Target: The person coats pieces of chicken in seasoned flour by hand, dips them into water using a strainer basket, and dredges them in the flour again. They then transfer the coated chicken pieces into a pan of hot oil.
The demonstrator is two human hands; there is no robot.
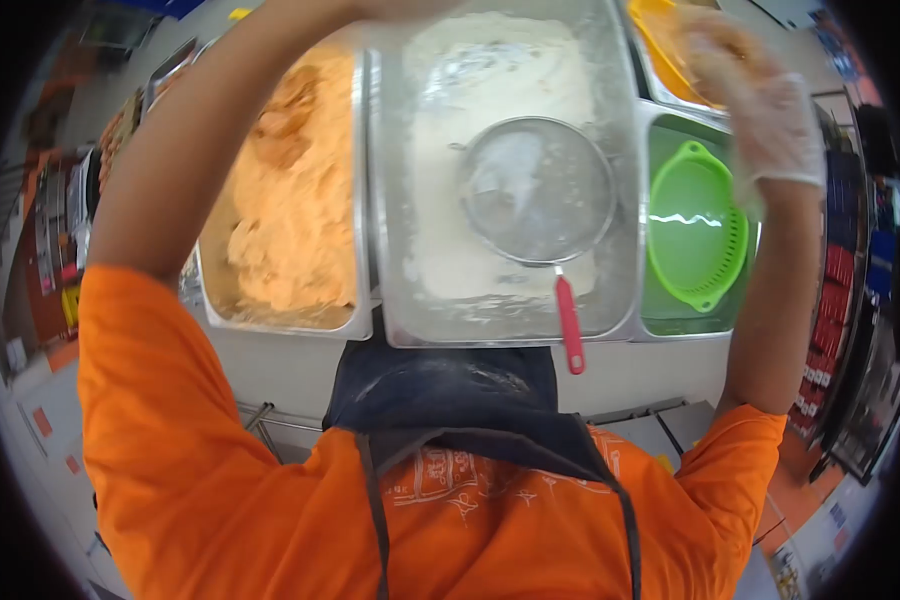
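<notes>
My left hand (405, 8) is at the top edge, over the far end of the steel pan of white flour (505, 80). It is blurred and mostly cut off, so its fingers do not show. My right hand (755, 95), in a clear plastic glove, is over the orange colander (660, 45) at the upper right. Motion smears its fingers, and I cannot make out whether they hold anything. A round mesh strainer (540, 190) lies on the flour, its red handle (568, 325) reaching over the pan's near rim.
Left of the flour stands a steel pan (362, 250) of orange batter-like mix (295, 230) with darker coated pieces (288, 120) in it. At right, a green basket (698, 225) sits in a smaller steel pan (660, 328) of liquid. Shelves with red packs (835, 290) stand farther right.
</notes>
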